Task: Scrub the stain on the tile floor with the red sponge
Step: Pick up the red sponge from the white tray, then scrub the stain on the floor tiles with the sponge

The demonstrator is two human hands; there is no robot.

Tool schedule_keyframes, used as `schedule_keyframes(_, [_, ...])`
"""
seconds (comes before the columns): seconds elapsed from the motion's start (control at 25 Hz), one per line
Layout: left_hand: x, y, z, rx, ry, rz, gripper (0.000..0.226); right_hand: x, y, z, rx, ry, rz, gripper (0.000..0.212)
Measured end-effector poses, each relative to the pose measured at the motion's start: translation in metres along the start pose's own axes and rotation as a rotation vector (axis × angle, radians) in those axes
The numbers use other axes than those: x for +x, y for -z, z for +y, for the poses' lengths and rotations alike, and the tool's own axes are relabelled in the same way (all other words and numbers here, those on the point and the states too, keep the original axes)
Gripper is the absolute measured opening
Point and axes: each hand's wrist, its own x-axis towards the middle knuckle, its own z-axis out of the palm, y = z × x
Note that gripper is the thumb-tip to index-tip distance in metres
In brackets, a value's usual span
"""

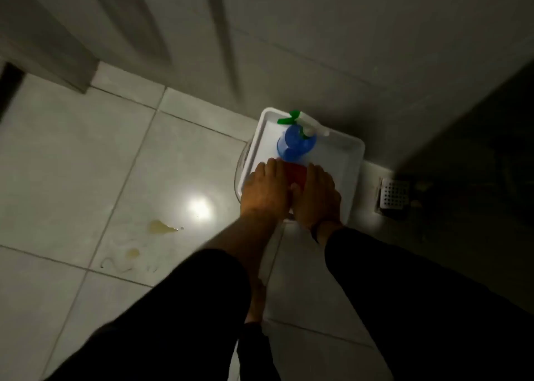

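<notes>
Over the white tray [351, 161], both hands' fingers [270, 168] pinch the red sponge [295, 173].

Pale glossy tile floor [57, 161] with dark grout lines – a bright light glare [200, 208] mid-floor. Right of it, a floor drain grate [393, 197]; beyond it, grey wall [346, 34].

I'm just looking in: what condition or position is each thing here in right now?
Red sponge: in the white tray, between both hands.
Left hand: on the sponge's left side; grip unclear.
Right hand: on the sponge's right side; grip unclear.
Spray bottle: upright in the tray, untouched.
White tray: on the floor by the wall.
Stain: yellowish, wet-looking, not yet scrubbed.
Floor drain: grate in place.
</notes>
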Motion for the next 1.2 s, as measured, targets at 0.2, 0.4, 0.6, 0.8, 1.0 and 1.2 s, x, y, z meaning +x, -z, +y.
schedule_keyframes(0.2, [0.06,-0.042,-0.001,-0.02,0.378,-0.03,0.071,0.072,-0.036,0.003,0.434,-0.37,-0.167,0.08])
schedule_keyframes(0.4, [0.071,-0.029,0.005,-0.311,0.412,-0.01,0.047,0.082,-0.043,0.014,1.016,-0.441,-0.078,0.028])
schedule_keyframes(0.6, [0.017,0.016,0.009,-0.702,0.364,0.11,0.029,0.023,-0.024,-0.008,0.747,-0.11,0.263,0.044])
schedule_keyframes(0.8, [-0.075,0.059,-0.064,-1.035,0.42,0.129,0.019,-0.082,-0.024,-0.049,0.583,0.493,-0.031,0.058])
schedule_keyframes(1.0, [-0.156,0.069,-0.182,-1.515,0.633,0.049,0.022,-0.137,-0.082,-0.116,0.414,0.681,-0.575,0.09])
schedule_keyframes(1.2, [-0.2,0.04,-0.327,-1.912,0.74,0.111,0.026,-0.149,-0.195,-0.196,0.501,0.674,-0.636,0.058])
